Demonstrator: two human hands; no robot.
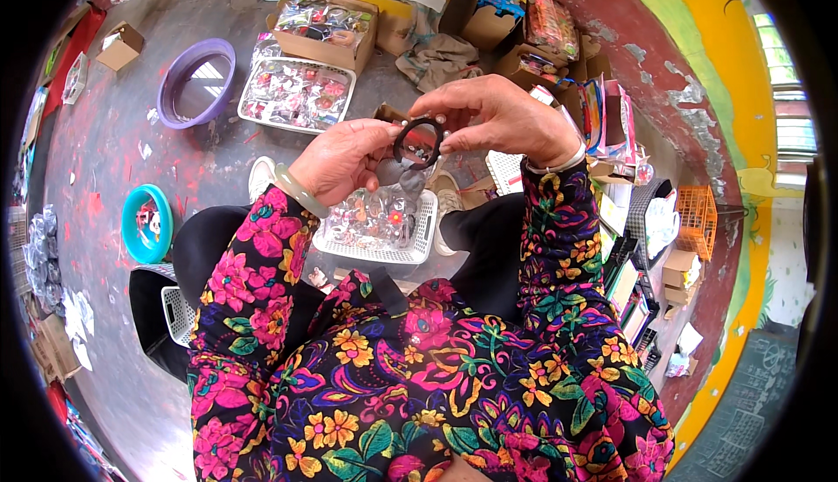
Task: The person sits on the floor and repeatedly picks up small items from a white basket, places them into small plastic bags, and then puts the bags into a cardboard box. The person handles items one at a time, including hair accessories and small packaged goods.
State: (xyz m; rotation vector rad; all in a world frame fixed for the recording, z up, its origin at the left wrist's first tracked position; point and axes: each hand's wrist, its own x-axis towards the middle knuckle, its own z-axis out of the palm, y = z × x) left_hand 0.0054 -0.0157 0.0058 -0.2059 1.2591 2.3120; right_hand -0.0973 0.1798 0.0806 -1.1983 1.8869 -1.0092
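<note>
A black hair tie (436, 147) with small pearl-like beads is held up between my two hands, in front of my chest. My left hand (342, 157) pinches its left side, a pale bangle on that wrist. On the other side, the thumb and curved fingers of my right hand (511, 123) close on the beaded edge. Soft grey material (393, 170) hangs just below the ring; whether it is joined to it I cannot tell. Beneath my hands, between my feet, a white plastic basket (371, 252) holds clear-bagged small accessories (371, 211).
Farther off stand another white basket (297, 128) of bagged accessories and a cardboard box (365, 44) of packets. A purple basin (163, 102) and a teal basin (127, 231) sit on the left. Boxes and an orange crate (697, 220) line the right wall.
</note>
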